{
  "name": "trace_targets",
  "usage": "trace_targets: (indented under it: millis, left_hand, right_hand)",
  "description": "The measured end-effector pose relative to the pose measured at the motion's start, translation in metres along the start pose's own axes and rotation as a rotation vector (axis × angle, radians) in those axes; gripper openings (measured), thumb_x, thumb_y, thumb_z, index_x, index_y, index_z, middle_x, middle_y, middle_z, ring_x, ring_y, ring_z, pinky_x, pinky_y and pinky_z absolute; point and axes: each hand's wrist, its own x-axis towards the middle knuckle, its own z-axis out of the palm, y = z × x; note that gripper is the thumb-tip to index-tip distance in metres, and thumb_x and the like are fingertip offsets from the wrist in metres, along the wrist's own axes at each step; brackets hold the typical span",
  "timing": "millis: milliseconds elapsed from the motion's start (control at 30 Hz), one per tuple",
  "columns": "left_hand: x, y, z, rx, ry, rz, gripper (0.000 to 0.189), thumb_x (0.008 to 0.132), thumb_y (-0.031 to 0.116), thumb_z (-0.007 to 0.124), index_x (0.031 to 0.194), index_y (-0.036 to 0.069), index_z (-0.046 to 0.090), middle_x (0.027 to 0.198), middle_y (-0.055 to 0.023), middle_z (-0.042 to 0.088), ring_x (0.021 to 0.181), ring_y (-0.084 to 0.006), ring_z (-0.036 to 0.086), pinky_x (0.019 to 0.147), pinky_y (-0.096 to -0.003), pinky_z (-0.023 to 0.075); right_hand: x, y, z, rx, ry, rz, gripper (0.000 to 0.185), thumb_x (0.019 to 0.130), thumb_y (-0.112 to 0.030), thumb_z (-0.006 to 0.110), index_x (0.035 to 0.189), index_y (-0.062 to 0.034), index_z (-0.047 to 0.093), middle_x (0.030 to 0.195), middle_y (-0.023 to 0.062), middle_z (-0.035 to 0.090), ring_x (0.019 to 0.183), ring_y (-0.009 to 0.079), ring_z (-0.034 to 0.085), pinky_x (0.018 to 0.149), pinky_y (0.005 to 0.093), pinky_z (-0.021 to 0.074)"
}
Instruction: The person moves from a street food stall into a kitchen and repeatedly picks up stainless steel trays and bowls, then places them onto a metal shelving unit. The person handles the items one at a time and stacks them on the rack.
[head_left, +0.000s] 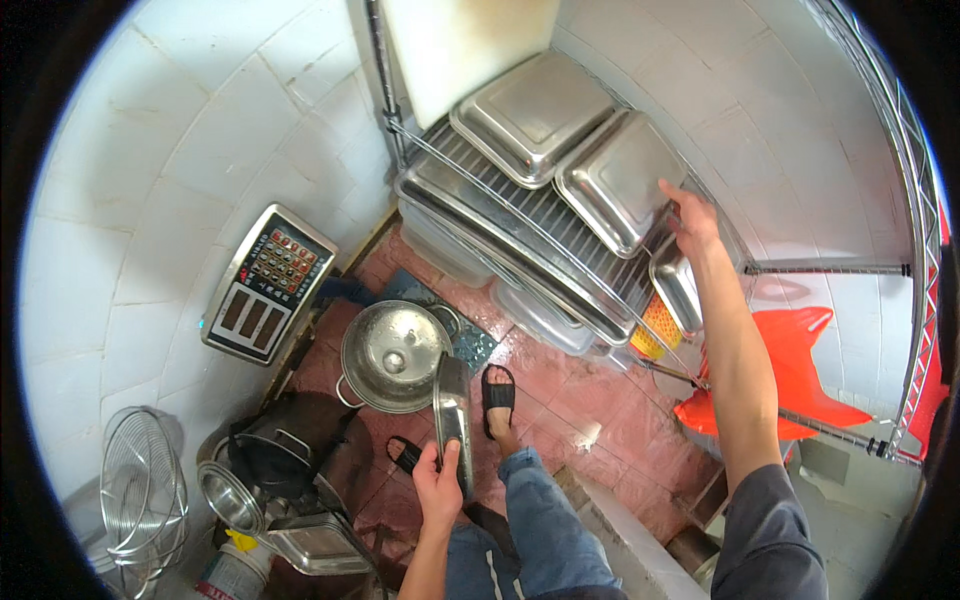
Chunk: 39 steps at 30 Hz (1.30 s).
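My left hand (437, 484) grips the rim of a rectangular stainless steel pan (453, 397), which is tilted on edge above the floor. At the wire shelf (517, 199), my right hand (691, 217) holds the right edge of an upside-down stainless steel pan (619, 176). Its thumb lies on the pan's upturned base, while the other fingers are partly hidden at the rim. A second overturned pan (536, 112) sits beside it, farther back. Partly behind my right forearm is a smaller steel pan (675, 277).
A lidded steel pot (397, 345) stands on the floor beside my feet. A digital scale (270, 285) is by the left wall. Wire strainers (142, 495) and stacked steel pans (319, 541) are lower left. Clear plastic containers (544, 315) sit beneath the shelf; a red plastic bag (787, 367) hangs right.
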Motion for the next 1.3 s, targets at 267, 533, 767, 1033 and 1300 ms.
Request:
trace_targets:
  millis: [267, 533, 767, 1033, 1300]
  left_hand:
    - [0.003, 0.003, -0.003, 0.025, 0.052, 0.019, 0.023, 0.107, 0.017, 0.063, 0.089, 0.003, 0.061, 0.076, 0.0081, 0.052, 0.068, -0.0021, 0.041, 0.059, -0.0224, 0.0352]
    - [0.006, 0.002, -0.009, -0.009, 0.012, -0.033, 0.021, 0.107, 0.016, 0.063, 0.091, 0.003, 0.063, 0.077, 0.0077, 0.055, 0.069, -0.002, 0.043, 0.058, -0.0222, 0.0353]
    - [0.008, 0.003, -0.01, -0.031, 0.011, -0.02, 0.019, 0.106, 0.018, 0.065, 0.097, 0.001, 0.067, 0.081, 0.0091, 0.056, 0.072, -0.0012, 0.044, 0.062, -0.0208, 0.0365]
    - [0.009, 0.006, -0.001, -0.122, 0.006, -0.007, 0.017, 0.106, 0.017, 0.066, 0.101, 0.001, 0.07, 0.084, 0.0086, 0.059, 0.075, -0.001, 0.047, 0.066, -0.0198, 0.0397]
    - [0.007, 0.008, -0.004, -0.104, 0.036, -0.019, 0.016, 0.105, 0.016, 0.066, 0.101, 0.001, 0.07, 0.086, 0.008, 0.061, 0.076, -0.0014, 0.048, 0.066, -0.02, 0.0404]
  right_hand:
    - [-0.051, 0.054, -0.118, -0.408, 0.409, -0.042, 0.113, 0.074, -0.052, 0.09, 0.155, 0.0077, 0.038, 0.148, 0.0258, 0.055, 0.14, 0.0351, 0.05, 0.117, 0.0415, 0.039]
    - [-0.041, 0.078, -0.092, -0.5, 0.123, -0.183, 0.113, 0.067, -0.057, 0.093, 0.147, 0.006, 0.044, 0.147, 0.0261, 0.05, 0.138, 0.0377, 0.05, 0.115, 0.0467, 0.0405]
    - [-0.041, 0.083, -0.081, -0.41, 0.12, -0.218, 0.12, 0.069, -0.064, 0.089, 0.15, 0.0095, 0.039, 0.152, 0.0314, 0.045, 0.14, 0.041, 0.048, 0.116, 0.0457, 0.0401]
    - [-0.037, 0.083, -0.072, -0.503, 0.239, -0.247, 0.122, 0.07, -0.068, 0.087, 0.151, 0.0097, 0.039, 0.148, 0.0291, 0.053, 0.14, 0.0401, 0.05, 0.117, 0.0444, 0.0398]
    - [-0.031, 0.085, -0.073, -0.497, 0.354, -0.166, 0.117, 0.076, -0.069, 0.082, 0.15, 0.0098, 0.04, 0.151, 0.0308, 0.048, 0.149, 0.043, 0.037, 0.124, 0.0502, 0.0274]
